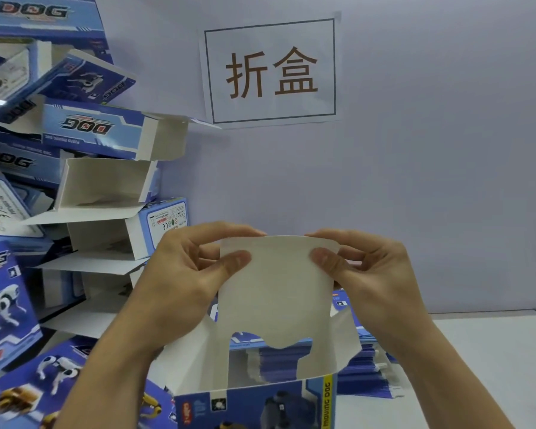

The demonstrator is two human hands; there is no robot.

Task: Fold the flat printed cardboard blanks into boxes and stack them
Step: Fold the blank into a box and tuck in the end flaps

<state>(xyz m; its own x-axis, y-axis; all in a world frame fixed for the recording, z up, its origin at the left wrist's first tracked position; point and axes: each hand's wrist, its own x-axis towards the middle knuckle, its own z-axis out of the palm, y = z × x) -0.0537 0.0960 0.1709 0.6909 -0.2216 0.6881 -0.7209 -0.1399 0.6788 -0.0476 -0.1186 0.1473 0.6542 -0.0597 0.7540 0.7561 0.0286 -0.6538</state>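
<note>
Folded boxes [106, 140]: heaped in a leaning pile at far left against the wall, blue print with "DOG" lettering and robot-dog pictures, several with white insides and open flaps facing right
Loose boxes at lower left [28, 394]: lying tilted on the table, printed faces up, robot-dog artwork showing
Left hand [186, 274]: pinching the upper left corner of the white flap, thumb on the near face, fingers curled behind the top edge
Half-formed box [260, 404]: held up in front of the camera at centre, blue printed front panel at the bottom, open toward the viewer, white inside walls spread to either side
White flap [276, 289]: standing upright out of the box, unprinted side facing the camera, top edge slightly bowed, lower edge cut in a curved notch
Wall sign [271, 71]: white sheet with a dark frame and two brown Chinese characters, taped to the pale wall above the hands
Right hand [372, 274]: gripping the upper right corner of the flap, thumb in front, fingers behind
Flat blanks [365, 370]: stacked on the white table [492, 351] behind the held box, blue edges showing, right of centre
</note>
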